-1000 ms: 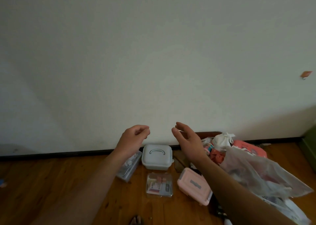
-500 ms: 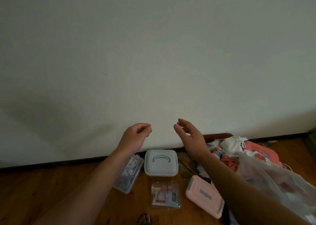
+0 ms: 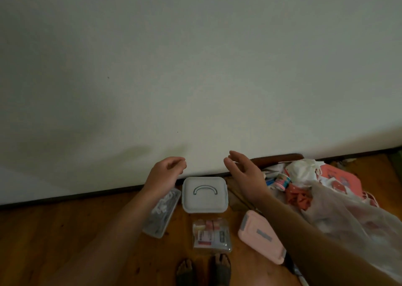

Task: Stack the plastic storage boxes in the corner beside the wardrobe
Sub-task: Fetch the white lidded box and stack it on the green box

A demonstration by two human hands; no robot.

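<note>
Both hands hover empty above the white handled box (image 3: 204, 195), which sits on the wooden floor (image 3: 65, 231) against the wall's skirting: the left hand (image 3: 166, 173) has its fingers loosely curled on nothing, the right hand (image 3: 245, 175) is spread, fingers nearly straight. A clear box (image 3: 162, 214) lies just left of the white one, a smaller clear box (image 3: 211, 234) in front of it, and a pink box (image 3: 261, 236) under the right forearm, beside a plastic bag (image 3: 348, 218)
</note>
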